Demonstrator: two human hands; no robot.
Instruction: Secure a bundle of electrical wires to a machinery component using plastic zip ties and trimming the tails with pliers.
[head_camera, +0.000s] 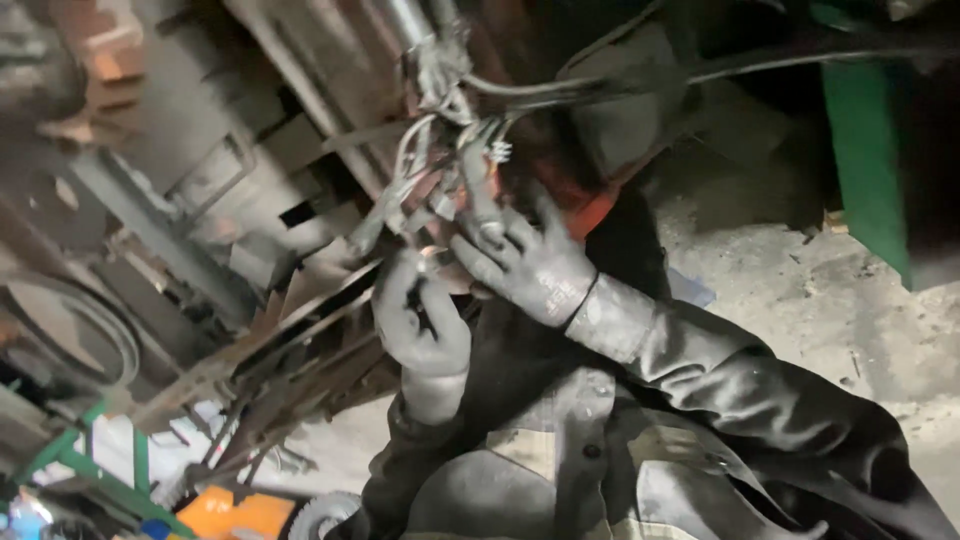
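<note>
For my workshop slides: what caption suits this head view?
Two gloved hands, left and right, work at a tangle of wires on dusty machinery.

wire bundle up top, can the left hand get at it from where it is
Probably yes. The left hand, gloved, is raised just below the wire bundle, with only loose wire ends between them. The right hand already touches the lower wires beside it and does not seem to block the way up.

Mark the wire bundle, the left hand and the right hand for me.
wire bundle (430, 170), head view, tangled middle.
left hand (425, 320), head view, back of the glove.
right hand (530, 265), head view, back of the glove.
</note>
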